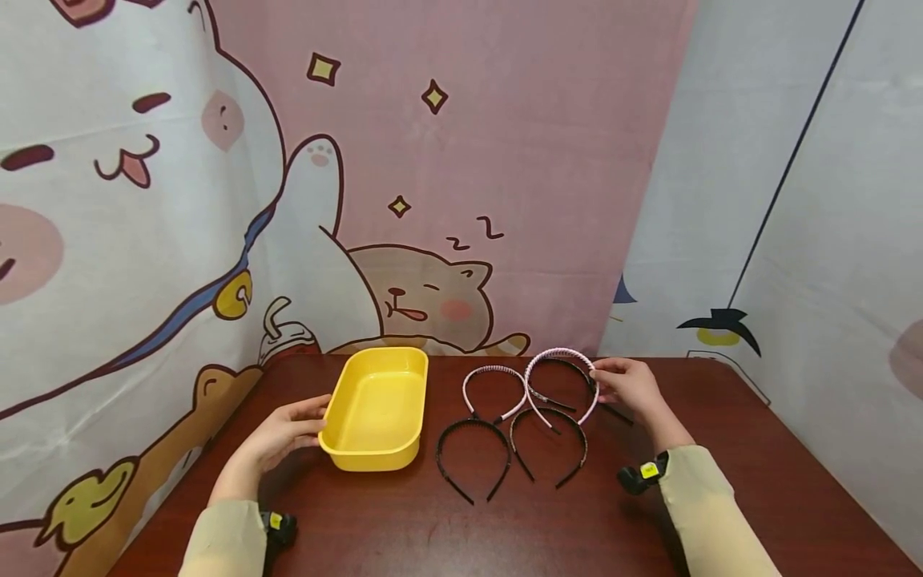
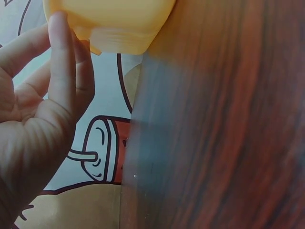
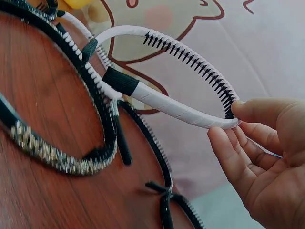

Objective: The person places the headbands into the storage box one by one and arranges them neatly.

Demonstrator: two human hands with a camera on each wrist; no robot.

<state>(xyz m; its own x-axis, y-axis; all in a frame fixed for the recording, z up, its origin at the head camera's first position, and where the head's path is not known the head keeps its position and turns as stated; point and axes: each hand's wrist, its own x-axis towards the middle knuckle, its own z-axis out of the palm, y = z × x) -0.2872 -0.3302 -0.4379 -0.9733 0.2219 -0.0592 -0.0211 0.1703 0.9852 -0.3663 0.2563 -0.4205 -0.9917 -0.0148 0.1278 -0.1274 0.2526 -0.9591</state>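
My right hand (image 1: 629, 390) pinches a pale pink headband (image 3: 181, 108) between thumb and fingers, and holds it up above the other headbands. Small comb teeth line its inner side, and its end is capped in black. At the left, a yellow tray (image 1: 372, 462) stands on the table. My left hand (image 1: 284, 433) has its fingers against the tray's outer left side. In the left wrist view, a fingertip (image 2: 59, 24) meets the yellow wall, and the other fingers are partly bent.
A second pale headband (image 1: 493, 369), a black headband (image 1: 472, 421) and a dark one with glittery trim (image 3: 62, 160) lie close together on the brown table (image 1: 461, 537). More dark bands lie partly hidden near my right hand. A cartoon-printed cloth (image 1: 548, 176) hangs behind.
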